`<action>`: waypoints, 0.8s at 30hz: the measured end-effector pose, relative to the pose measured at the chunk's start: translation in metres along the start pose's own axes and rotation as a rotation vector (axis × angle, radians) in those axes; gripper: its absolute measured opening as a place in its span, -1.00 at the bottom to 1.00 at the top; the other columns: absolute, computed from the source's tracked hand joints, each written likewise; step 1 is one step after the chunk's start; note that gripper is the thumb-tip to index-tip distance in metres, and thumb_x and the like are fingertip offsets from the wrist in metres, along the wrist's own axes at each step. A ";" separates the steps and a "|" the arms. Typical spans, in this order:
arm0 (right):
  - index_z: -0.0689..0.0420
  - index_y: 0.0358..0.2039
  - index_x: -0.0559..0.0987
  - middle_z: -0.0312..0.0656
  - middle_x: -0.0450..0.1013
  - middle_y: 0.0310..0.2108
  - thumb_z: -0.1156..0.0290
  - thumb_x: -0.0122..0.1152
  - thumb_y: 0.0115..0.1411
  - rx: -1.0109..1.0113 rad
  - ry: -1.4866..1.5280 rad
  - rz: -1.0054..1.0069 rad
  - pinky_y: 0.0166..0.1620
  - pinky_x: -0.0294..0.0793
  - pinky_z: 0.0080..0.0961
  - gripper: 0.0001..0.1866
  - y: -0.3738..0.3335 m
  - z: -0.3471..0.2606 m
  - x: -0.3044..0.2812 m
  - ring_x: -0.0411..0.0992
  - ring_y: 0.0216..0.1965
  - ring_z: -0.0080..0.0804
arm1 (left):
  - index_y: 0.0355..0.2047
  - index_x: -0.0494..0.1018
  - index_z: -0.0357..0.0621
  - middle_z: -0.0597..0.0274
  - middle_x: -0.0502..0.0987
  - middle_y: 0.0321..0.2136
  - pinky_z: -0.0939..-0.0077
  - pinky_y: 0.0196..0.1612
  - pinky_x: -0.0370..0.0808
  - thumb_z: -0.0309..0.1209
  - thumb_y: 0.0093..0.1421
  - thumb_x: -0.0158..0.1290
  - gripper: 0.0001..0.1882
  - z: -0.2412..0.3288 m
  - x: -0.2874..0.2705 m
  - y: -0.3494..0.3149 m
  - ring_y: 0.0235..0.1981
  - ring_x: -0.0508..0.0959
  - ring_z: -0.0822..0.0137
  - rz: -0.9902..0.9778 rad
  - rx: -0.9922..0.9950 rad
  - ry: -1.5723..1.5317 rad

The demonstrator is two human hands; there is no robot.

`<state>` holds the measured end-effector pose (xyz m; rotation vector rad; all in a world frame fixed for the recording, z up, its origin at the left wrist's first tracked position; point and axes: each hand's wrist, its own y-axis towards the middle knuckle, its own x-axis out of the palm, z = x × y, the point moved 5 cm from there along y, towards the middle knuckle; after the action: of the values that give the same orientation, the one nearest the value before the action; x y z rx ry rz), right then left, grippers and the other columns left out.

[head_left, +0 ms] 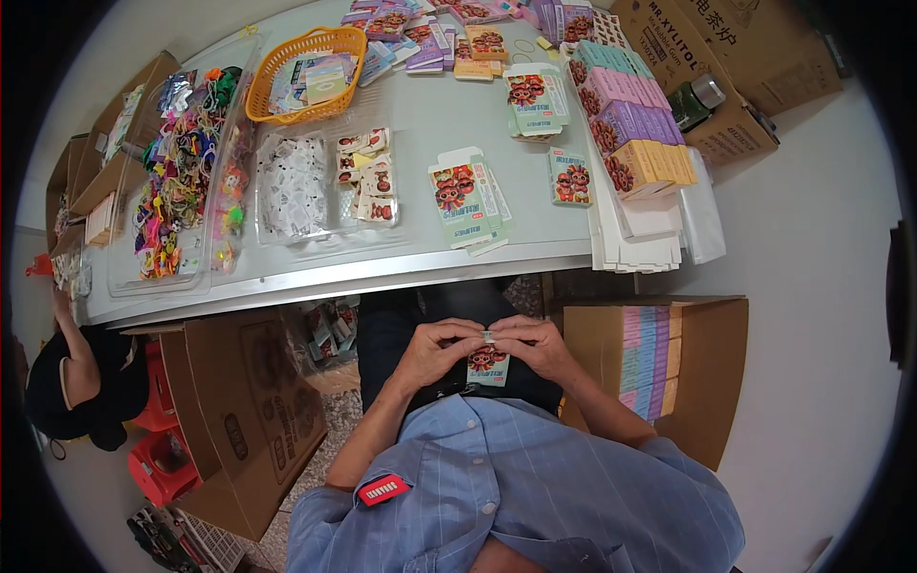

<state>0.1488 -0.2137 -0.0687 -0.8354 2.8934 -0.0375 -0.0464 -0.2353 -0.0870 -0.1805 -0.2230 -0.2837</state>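
Above my lap, my left hand (439,351) and my right hand (535,347) meet at the top end of a small mint-green printed carton (488,371). Fingers of both hands pinch its upper flap, and the carton hangs upright between them with cartoon figures on its front. On the table ahead lie flat unfolded green cartons (463,199), with another stack of flat green cartons (535,100) farther back. A filled green carton (570,178) rests to their right.
A clear tray (320,244) holds white packets and printed cards; a long tray (181,181) holds colourful trinkets. A yellow basket (256,95) stands behind. Rows of boxes (635,124) line the right. Cardboard boxes (712,382) (253,411) flank my legs. Another person (81,377) is at far left.
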 end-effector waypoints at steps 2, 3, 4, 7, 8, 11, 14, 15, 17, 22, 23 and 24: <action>0.26 -0.12 0.68 -0.11 0.59 -0.13 0.56 0.35 0.17 -0.007 -0.015 0.027 -0.07 0.52 -0.58 -0.76 0.001 -0.004 -0.001 0.54 -0.15 -0.45 | -0.15 0.64 -0.27 0.11 0.63 -0.18 0.61 -0.17 0.56 -0.51 0.21 0.24 -0.80 -0.001 0.001 0.000 -0.25 0.61 0.46 0.020 -0.076 0.028; 0.27 -0.13 0.68 -0.13 0.59 -0.16 0.55 0.34 0.18 0.109 0.024 0.037 -0.12 0.51 -0.60 -0.77 0.000 -0.004 -0.002 0.53 -0.19 -0.50 | -0.14 0.64 -0.28 0.14 0.64 -0.21 0.61 -0.19 0.56 -0.49 0.22 0.25 -0.79 -0.002 0.001 -0.001 -0.26 0.60 0.49 0.039 -0.152 0.055; 0.28 -0.13 0.67 -0.16 0.58 -0.18 0.54 0.33 0.20 0.225 0.063 0.046 -0.16 0.49 -0.63 -0.78 0.000 -0.003 -0.003 0.51 -0.23 -0.54 | -0.14 0.64 -0.28 0.14 0.64 -0.21 0.61 -0.19 0.56 -0.49 0.22 0.25 -0.79 0.001 0.000 0.000 -0.26 0.60 0.49 0.040 -0.152 0.054; 0.30 -0.15 0.67 -0.21 0.57 -0.22 0.53 0.30 0.22 0.147 0.029 0.022 -0.23 0.45 -0.66 -0.80 0.002 -0.010 -0.004 0.48 -0.29 -0.62 | -0.12 0.62 -0.30 0.19 0.64 -0.24 0.63 -0.21 0.54 -0.48 0.21 0.25 -0.76 0.014 0.002 0.003 -0.28 0.59 0.52 -0.019 -0.060 0.146; 0.30 -0.15 0.67 -0.21 0.57 -0.22 0.53 0.30 0.22 0.147 0.030 0.019 -0.23 0.45 -0.66 -0.80 0.003 -0.011 -0.004 0.48 -0.29 -0.62 | -0.11 0.62 -0.32 0.19 0.64 -0.25 0.62 -0.21 0.54 -0.47 0.21 0.26 -0.74 0.015 0.002 0.003 -0.29 0.59 0.52 -0.011 -0.076 0.115; 0.30 -0.16 0.67 -0.20 0.57 -0.24 0.52 0.29 0.23 0.184 0.104 0.018 -0.22 0.46 -0.66 -0.81 0.006 -0.011 -0.004 0.49 -0.29 -0.61 | -0.12 0.62 -0.33 0.19 0.64 -0.28 0.62 -0.22 0.54 -0.46 0.21 0.25 -0.74 0.013 0.003 0.003 -0.30 0.61 0.51 0.002 -0.092 0.091; 0.31 -0.17 0.67 -0.20 0.57 -0.24 0.53 0.27 0.24 0.231 0.146 0.013 -0.21 0.47 -0.66 -0.82 0.007 -0.011 -0.002 0.49 -0.28 -0.60 | -0.15 0.63 -0.32 0.18 0.65 -0.29 0.61 -0.22 0.55 -0.45 0.23 0.24 -0.77 0.014 0.001 0.005 -0.30 0.61 0.50 -0.011 -0.117 0.092; 0.32 -0.18 0.67 -0.20 0.57 -0.26 0.53 0.26 0.24 0.253 0.169 0.020 -0.19 0.47 -0.66 -0.82 0.006 -0.009 -0.002 0.49 -0.28 -0.60 | -0.16 0.64 -0.32 0.18 0.66 -0.31 0.60 -0.22 0.55 -0.45 0.23 0.23 -0.79 0.013 0.001 0.006 -0.30 0.62 0.49 -0.028 -0.141 0.088; 0.33 -0.19 0.67 -0.21 0.58 -0.27 0.52 0.26 0.25 0.276 0.193 0.022 -0.18 0.47 -0.65 -0.83 0.007 -0.006 -0.002 0.50 -0.27 -0.60 | -0.16 0.64 -0.32 0.15 0.67 -0.31 0.58 -0.22 0.56 -0.44 0.24 0.23 -0.78 0.013 -0.001 0.008 -0.30 0.63 0.47 -0.033 -0.136 0.111; 0.30 -0.21 0.67 -0.28 0.59 -0.34 0.46 0.22 0.30 0.275 0.129 0.052 -0.20 0.47 -0.65 -0.83 0.011 -0.003 -0.003 0.48 -0.30 -0.67 | -0.15 0.63 -0.31 0.07 0.69 -0.30 0.53 -0.23 0.57 -0.40 0.23 0.23 -0.76 0.026 0.000 0.010 -0.31 0.66 0.41 -0.012 -0.091 0.267; 0.30 -0.21 0.67 -0.28 0.59 -0.34 0.46 0.22 0.30 0.274 0.129 0.048 -0.20 0.47 -0.65 -0.83 0.011 -0.002 -0.003 0.48 -0.30 -0.67 | -0.15 0.63 -0.31 0.06 0.69 -0.30 0.51 -0.23 0.57 -0.39 0.23 0.23 -0.75 0.032 0.002 0.010 -0.31 0.66 0.40 -0.027 -0.048 0.300; 0.30 -0.22 0.67 -0.29 0.59 -0.34 0.45 0.22 0.31 0.276 0.128 0.050 -0.20 0.47 -0.65 -0.82 0.011 -0.001 -0.003 0.48 -0.29 -0.67 | -0.15 0.62 -0.31 0.05 0.69 -0.31 0.50 -0.24 0.58 -0.39 0.24 0.23 -0.74 0.035 0.003 0.009 -0.32 0.67 0.38 -0.041 -0.005 0.333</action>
<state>0.1455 -0.2024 -0.0676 -0.7351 2.9289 -0.4897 -0.0475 -0.2198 -0.0537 -0.1314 0.1045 -0.3504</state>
